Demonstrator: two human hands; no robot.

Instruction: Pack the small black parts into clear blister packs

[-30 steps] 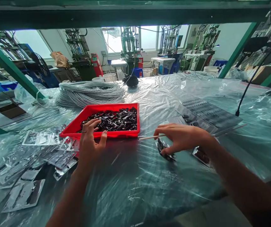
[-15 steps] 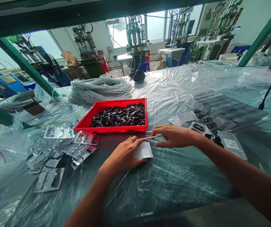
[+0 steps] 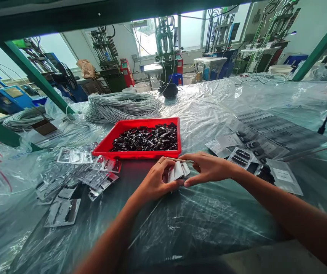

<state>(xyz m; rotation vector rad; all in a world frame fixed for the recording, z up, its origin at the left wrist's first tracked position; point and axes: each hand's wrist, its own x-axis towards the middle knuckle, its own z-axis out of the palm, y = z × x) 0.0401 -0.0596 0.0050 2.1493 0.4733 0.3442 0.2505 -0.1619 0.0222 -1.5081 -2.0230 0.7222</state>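
Observation:
A small packet with white printed faces [image 3: 176, 172] is bent between my two hands, just in front of the red tray. My left hand [image 3: 158, 176] is closed on its left side, the thumb along the lower edge and the fingers over the top. From the right, my right hand [image 3: 209, 168] grips it, with thumb tip low and fingertips at the upper edge. A thin pale strip [image 3: 177, 159] runs along the top between the fingers of both hands; what it belongs to I cannot tell. My fingers hide part of the packet.
Behind my hands stands a red tray [image 3: 136, 155] full of small black parts. Filled clear packets [image 3: 63, 211] lie at left; flat bags [image 3: 283, 175] and black pieces [image 3: 265, 173] at right. A grey cable coil [image 3: 123, 108] sits beyond. Green posts [image 3: 34, 78] frame the table.
My right hand has moved in so its thumb meets the packet's lower right. The packet, flatter before, is now bent and raised. The view has shifted slightly.

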